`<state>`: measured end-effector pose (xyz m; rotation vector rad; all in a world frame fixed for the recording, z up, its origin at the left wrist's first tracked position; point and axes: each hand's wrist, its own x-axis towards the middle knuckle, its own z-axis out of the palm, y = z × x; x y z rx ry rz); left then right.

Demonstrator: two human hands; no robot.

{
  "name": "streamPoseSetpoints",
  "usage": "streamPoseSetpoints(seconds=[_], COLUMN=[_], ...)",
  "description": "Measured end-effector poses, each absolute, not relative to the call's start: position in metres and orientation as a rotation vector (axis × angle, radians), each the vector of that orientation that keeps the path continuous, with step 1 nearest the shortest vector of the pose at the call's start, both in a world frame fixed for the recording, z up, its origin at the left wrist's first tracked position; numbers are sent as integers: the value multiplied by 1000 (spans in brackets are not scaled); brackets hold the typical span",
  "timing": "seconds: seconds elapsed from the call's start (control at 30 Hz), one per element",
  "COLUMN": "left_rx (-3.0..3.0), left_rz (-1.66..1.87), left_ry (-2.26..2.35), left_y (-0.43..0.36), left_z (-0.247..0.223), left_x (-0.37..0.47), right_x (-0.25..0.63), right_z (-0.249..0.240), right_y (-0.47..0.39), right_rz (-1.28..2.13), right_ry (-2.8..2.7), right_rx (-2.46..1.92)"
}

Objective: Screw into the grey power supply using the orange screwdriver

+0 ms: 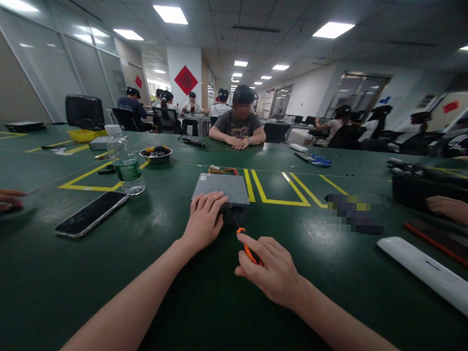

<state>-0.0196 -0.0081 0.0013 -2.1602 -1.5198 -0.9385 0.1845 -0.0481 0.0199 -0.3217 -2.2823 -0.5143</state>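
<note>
A grey computer power supply (221, 184) sits on the green table in front of me, its socket side toward me and its coloured cables (223, 170) behind. My left hand (206, 215) holds it at the left front, fingers over the top and thumb against the near face. In my right hand (271, 267) is a screwdriver (249, 253) with an orange handle. Its thin shaft points at the near face of the power supply, below the socket. Whether the tip touches there, I cannot tell.
Left of the power supply are a phone (91, 214), a water bottle (129, 168) and a metal bowl (156, 154). A white device (427, 274) lies at right. A person (240, 121) sits opposite; other people's hands (2, 200) show at both sides.
</note>
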Motion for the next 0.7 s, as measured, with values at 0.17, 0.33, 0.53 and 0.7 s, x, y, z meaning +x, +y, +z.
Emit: streamPoseSetpoints(seconds=[0.17,0.33,0.53,0.7], left_rx=[-2151,-2152,-2149,-2152], left_rz=[-941,-930,-927,-935], left_ry=[-1527,-1534,-1525,-1527], left_y=[-8,-8,-8,-8], left_z=[1,1,1,1], left_x=[-19,-19,-19,-19], right_x=[182,182,182,181], right_z=[20,21,18,17], right_y=[-54,-53,-49,-52], right_rz=[-538,-620,-612,-534], right_ry=[-2354,-2297,-2300,-2358], right_rx=[-291,-288,-243,-223])
